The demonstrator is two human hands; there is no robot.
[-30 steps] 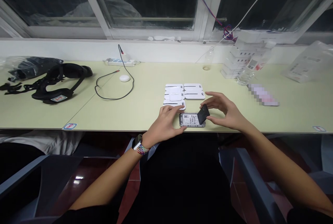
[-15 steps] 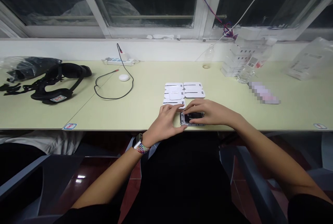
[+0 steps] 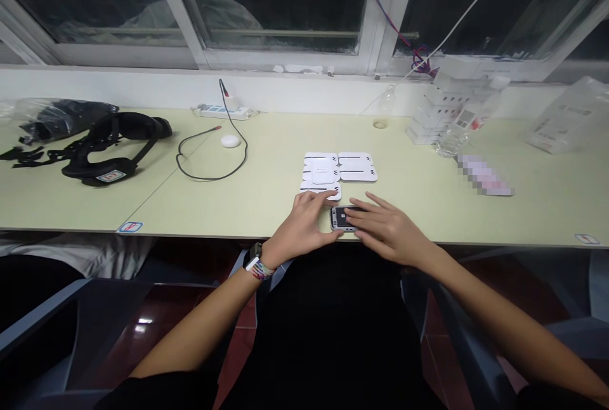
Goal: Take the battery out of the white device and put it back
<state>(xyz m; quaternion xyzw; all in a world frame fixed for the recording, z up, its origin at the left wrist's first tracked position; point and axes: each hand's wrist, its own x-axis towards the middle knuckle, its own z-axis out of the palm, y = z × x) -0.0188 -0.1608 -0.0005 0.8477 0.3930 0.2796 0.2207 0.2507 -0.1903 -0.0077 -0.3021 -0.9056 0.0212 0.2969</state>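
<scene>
A small flat white-edged device [image 3: 339, 218], with a black panel in its middle, lies at the table's front edge. My left hand [image 3: 304, 226] grips its left end, thumb at the near edge and forefinger at the far edge. Over the device's right part my right hand [image 3: 387, 229] rests with spread, nearly straight fingers, their tips touching the black panel. Those fingers hide the right end. Just beyond, several white rounded covers [image 3: 358, 172] marked with a black line and a "W" lie side by side, and a smaller white piece [image 3: 322, 172] sits on top of them.
To the left are a black headset [image 3: 111, 172], a black cable [image 3: 209, 178], a white oval case [image 3: 231, 141] and a power strip [image 3: 223, 112]. White boxes [image 3: 428, 124], a clear bottle [image 3: 450, 142] and a plastic bag [image 3: 566, 118] stand back right.
My right hand has shifted right and toward me, its fingers spreading out from a bent grip. More of the black panel shows. My left hand stays at the device's left end.
</scene>
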